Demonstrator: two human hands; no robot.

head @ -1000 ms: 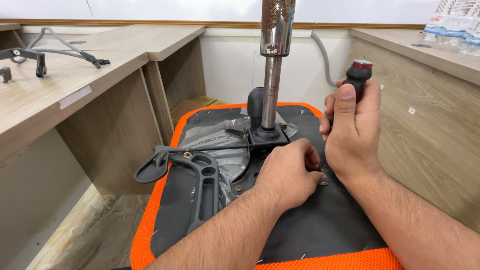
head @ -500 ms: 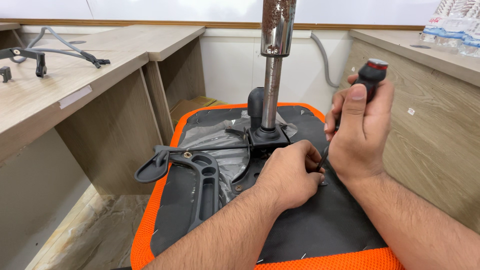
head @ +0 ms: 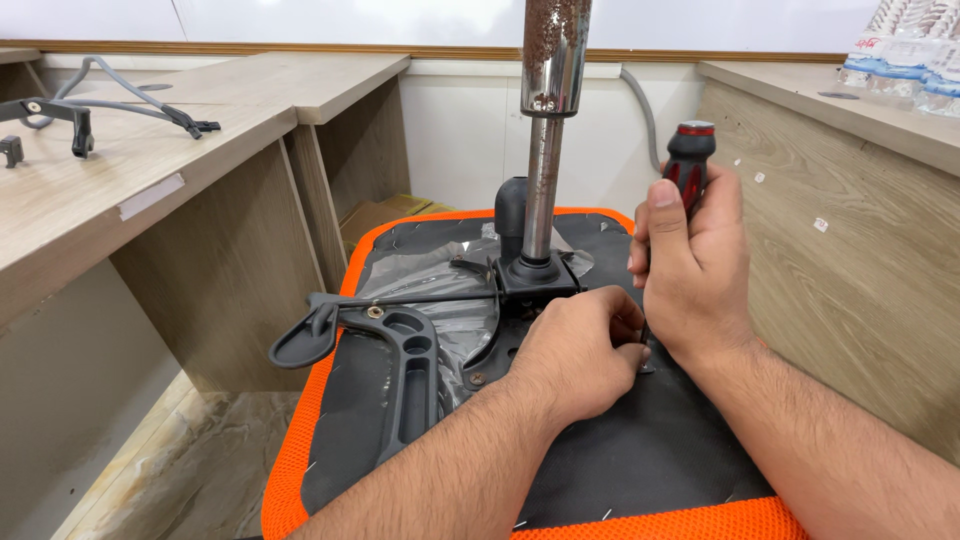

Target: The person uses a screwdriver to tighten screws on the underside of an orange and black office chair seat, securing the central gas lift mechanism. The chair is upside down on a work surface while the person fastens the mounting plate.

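Note:
An upside-down office chair seat [head: 640,460] with orange mesh edging and a black underside lies before me. A rusty chrome gas-lift column [head: 545,150] rises from its black mechanism plate [head: 530,280]. My right hand [head: 695,270] grips a black and red screwdriver [head: 688,160], held upright with its tip hidden behind my fingers near the plate's right edge. My left hand [head: 580,350] rests curled on the seat beside the screwdriver tip, fingers pinched at something too small to make out. A grey plastic armrest bracket [head: 400,370] lies on the seat's left part.
Wooden desks stand at left [head: 150,190] and right [head: 850,200]. A black metal part [head: 60,115] and grey cable lie on the left desk. Water bottles [head: 915,50] stand at the far right. A cardboard box [head: 385,215] sits under the left desk.
My right hand has lifted the screwdriver slightly and shifted it a little to the right. My left hand has stayed at the same spot on the seat.

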